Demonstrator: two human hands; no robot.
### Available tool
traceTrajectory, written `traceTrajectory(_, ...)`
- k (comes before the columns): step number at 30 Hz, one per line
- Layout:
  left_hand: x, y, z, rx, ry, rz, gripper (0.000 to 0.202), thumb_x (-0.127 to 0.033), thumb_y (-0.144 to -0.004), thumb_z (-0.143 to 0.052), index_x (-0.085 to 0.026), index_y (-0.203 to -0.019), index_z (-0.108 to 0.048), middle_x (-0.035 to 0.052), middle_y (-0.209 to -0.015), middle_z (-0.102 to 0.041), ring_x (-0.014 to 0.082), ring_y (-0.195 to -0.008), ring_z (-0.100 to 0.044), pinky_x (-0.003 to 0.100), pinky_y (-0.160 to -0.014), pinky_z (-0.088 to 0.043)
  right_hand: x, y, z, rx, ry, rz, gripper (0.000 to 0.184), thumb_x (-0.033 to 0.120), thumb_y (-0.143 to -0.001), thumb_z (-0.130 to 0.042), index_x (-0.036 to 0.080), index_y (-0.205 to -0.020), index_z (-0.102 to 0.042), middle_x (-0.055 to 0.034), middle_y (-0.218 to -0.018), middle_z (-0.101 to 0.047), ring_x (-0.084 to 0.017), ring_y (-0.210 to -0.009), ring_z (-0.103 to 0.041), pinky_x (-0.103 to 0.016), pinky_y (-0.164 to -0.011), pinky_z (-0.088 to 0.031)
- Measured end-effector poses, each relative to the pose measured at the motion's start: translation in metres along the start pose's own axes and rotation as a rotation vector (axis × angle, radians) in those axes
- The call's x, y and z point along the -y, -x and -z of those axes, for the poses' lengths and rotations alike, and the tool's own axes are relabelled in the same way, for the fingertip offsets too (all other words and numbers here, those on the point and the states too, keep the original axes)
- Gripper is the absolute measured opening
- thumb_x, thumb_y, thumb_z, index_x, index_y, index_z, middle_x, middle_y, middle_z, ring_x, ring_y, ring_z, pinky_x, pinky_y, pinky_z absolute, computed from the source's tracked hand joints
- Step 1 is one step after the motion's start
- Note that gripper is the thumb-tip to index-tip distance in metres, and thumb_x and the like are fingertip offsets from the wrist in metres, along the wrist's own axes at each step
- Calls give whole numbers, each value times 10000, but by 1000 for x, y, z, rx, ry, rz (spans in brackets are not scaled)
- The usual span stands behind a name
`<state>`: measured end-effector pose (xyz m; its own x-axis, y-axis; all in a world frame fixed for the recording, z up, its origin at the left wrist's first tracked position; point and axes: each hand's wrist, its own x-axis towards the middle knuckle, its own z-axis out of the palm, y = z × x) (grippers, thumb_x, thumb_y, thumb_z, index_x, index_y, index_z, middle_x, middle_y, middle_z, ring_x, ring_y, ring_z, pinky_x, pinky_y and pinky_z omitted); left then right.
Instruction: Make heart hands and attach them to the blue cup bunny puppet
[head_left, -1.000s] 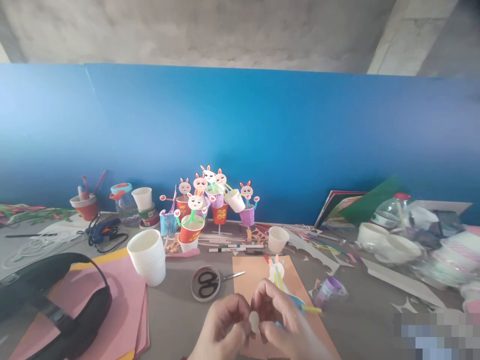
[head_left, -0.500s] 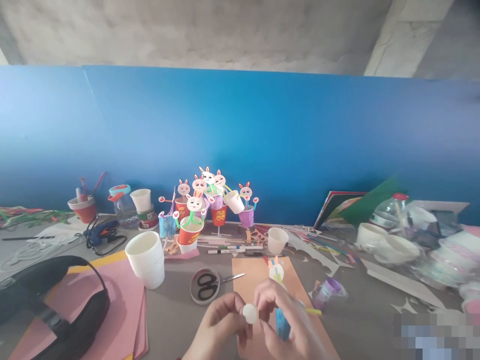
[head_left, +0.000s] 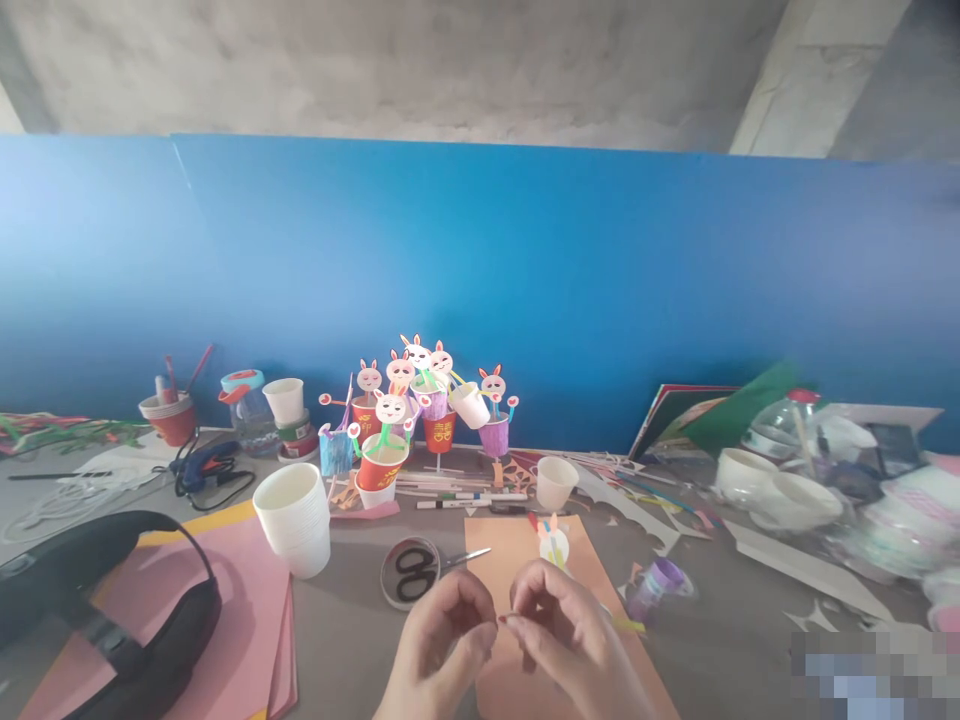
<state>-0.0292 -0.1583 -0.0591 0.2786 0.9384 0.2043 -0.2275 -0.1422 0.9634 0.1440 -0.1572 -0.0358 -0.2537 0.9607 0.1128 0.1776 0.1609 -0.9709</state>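
My left hand (head_left: 450, 632) and my right hand (head_left: 559, 632) are close together above an orange paper sheet (head_left: 517, 560), both with thumb and fingers pinched. Between their fingertips shows only a tiny reddish spot at my right hand; what each hand holds is mostly hidden. Just beyond my right hand lies a white paper rabbit head (head_left: 554, 546) with orange ears, a coloured strip across it. Left of the sheet, black-handled scissors (head_left: 414, 572) rest across a tape roll (head_left: 386, 585). A purple cup-like piece (head_left: 660, 585) lies to the right.
Rabbit figures in cups (head_left: 382, 462) stand at the back by a blue partition (head_left: 570, 270). A stack of white paper cups (head_left: 294, 520), pink paper (head_left: 247, 610) and a black headset-like object (head_left: 187, 620) are on the left. Paper scraps (head_left: 802, 565) and plastic-wrapped cups (head_left: 795, 500) lie right.
The white disc between my fingertips no longer shows. My left hand has turned and my fingertips have drawn together, and the blue piece below my right hand is now hidden.
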Motion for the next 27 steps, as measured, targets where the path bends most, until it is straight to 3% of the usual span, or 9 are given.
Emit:
traceTrajectory(5,13,-2,-2,-4,31,51,276,-396,-838,-661,-186,-710,-535,-30,-662,-488,125,-609,-441,235,-589,-347,5,-1,-1,36,-130,-126,204,335,-807,-635,216,-714,-499,66,-668,-469,-95,-549,-512,-204,-526,-431)
traceTrajectory(12,1,1,-7,-60,-14,126,204,-300,-806,-641,-172,-678,-548,-25,-616,-512,127,-610,-463,236,-611,-345,-2,0,-1,67,-155,-154,191,315,-786,-644,207,-706,-508,66,-670,-494,-88,-536,-526,-204,-525,-425)
traceTrajectory(19,11,-2,-4,-17,321,290,313,-413,-725,-762,-165,-705,-573,-11,-628,-570,111,-553,-482,238,-587,-363,2,0,-4,97,-296,-194,193,317,-770,-655,213,-684,-517,70,-623,-502,-92,-527,-505,-202,-518,-416)
traceTrajectory(23,7,0,-4,-15,236,184,339,-433,-768,-757,-159,-684,-576,-17,-617,-549,108,-568,-467,233,-596,-365,-2,1,-9,58,-277,-152,213,346,-763,-677,212,-693,-528,70,-622,-502,-91,-504,-493,-203,-497,-411)
traceTrajectory(27,8,0,-4,-49,137,50,369,-524,-823,-701,-170,-921,-658,8,-808,-577,108,-602,-496,239,-599,-398,-5,3,4,-183,-178,20,250,397,-846,-667,207,-721,-564,60,-624,-498,-99,-524,-507,-205,-517,-425)
